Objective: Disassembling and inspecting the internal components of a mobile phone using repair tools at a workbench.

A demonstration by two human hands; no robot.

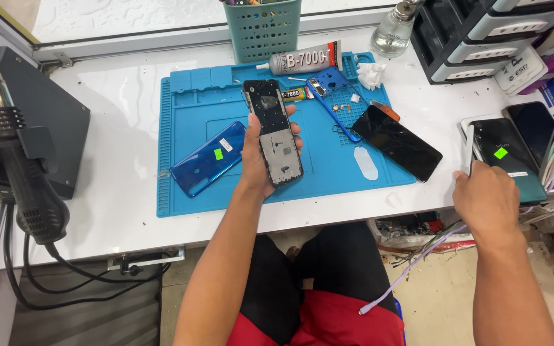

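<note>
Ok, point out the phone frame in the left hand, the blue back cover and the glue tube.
phone frame [276, 138], head view, middle plate
blue back cover [208, 158], head view, centre
glue tube [306, 61], head view, body

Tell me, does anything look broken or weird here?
Yes. The phone in the left hand has no back, so its insides show. Its blue cover lies loose on the mat, and a black screen hangs over the mat's edge.

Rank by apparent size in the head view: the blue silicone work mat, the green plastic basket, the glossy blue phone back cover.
1. Blue silicone work mat, plainly largest.
2. Green plastic basket and glossy blue phone back cover: alike; the basket is cropped, so unranked.
</note>
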